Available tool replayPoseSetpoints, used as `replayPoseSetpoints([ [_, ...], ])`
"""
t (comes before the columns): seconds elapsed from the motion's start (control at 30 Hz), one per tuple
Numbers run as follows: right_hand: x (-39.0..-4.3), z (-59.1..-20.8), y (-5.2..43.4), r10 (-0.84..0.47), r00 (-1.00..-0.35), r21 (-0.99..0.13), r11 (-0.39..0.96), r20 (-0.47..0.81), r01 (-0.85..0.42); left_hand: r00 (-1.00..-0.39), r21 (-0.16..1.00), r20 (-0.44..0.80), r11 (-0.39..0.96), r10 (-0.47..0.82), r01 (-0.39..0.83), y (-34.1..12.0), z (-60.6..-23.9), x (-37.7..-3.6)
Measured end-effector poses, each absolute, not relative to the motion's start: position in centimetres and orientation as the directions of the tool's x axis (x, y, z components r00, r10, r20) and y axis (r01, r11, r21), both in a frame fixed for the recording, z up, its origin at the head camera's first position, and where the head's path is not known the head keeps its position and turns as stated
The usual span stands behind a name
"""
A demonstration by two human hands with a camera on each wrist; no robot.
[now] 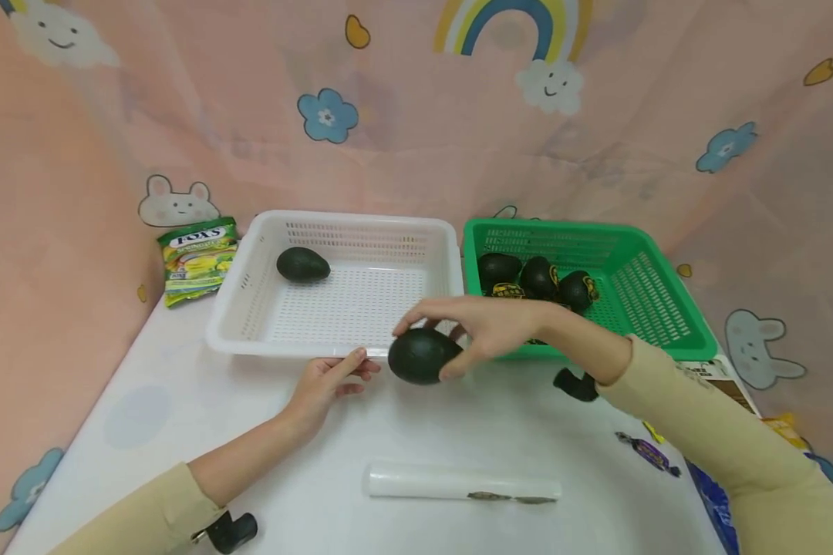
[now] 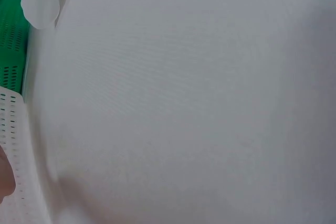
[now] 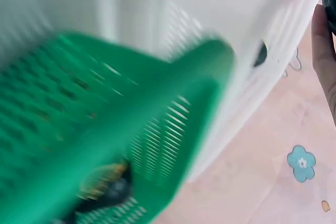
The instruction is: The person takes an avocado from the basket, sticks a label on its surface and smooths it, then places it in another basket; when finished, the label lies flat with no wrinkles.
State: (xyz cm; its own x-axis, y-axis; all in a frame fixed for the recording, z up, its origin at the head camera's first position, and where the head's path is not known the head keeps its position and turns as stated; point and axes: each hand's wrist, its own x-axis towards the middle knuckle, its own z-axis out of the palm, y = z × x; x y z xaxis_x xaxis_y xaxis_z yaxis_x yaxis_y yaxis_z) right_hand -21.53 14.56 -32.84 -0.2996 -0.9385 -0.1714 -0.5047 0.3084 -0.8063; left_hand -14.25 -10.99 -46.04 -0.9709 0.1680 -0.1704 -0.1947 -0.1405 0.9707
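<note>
My right hand (image 1: 458, 331) grips a dark avocado (image 1: 422, 355) just above the table, at the front edge of the white basket (image 1: 250, 343). My left hand (image 1: 329, 381) rests on the table with its fingertips touching that basket's front rim. One avocado (image 1: 302, 264) lies inside the white basket at its far left. The green basket (image 1: 666, 308) to the right holds several more avocados (image 1: 537, 277). The right wrist view is blurred and shows the green basket (image 3: 105, 108) and the white basket (image 3: 252, 51) from the side.
A green candy packet (image 1: 197, 258) lies left of the white basket. A white plastic roll (image 1: 458, 484) lies on the white table (image 1: 250, 462) near the front. A wrapped sweet (image 1: 649, 453) and some packets lie at the right edge. Pink curtains surround the table.
</note>
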Motion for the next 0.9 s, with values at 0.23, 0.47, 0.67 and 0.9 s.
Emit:
replayPoseSetpoints([
  [0.23, -16.8, -38.5, 19.3, -0.935, -0.313, -0.765, 0.322, -0.165, -0.557, -0.976, 0.97, -0.164, -0.155, 0.146, -0.186, -10.9, -46.3, -14.3],
  [0.47, -16.0, -42.6, 20.0, -0.91, -0.383, -0.672, 0.385, -0.161, -0.632, -0.975, 0.968, -0.172, -0.16, 0.139, -0.193, -10.8, -46.2, -14.3],
  [0.67, -16.1, -43.7, 20.1, -0.897, -0.4, -0.665, 0.416, -0.188, -0.62, -0.968, 0.976, -0.195, -0.071, 0.158, -0.208, -9.6, -46.1, -12.9],
  [0.9, -16.1, -43.8, 20.4, -0.882, -0.417, -0.682, 0.443, -0.218, -0.582, -0.805, 0.84, 0.035, 0.419, 0.592, 0.344, -6.0, -45.8, -9.0],
])
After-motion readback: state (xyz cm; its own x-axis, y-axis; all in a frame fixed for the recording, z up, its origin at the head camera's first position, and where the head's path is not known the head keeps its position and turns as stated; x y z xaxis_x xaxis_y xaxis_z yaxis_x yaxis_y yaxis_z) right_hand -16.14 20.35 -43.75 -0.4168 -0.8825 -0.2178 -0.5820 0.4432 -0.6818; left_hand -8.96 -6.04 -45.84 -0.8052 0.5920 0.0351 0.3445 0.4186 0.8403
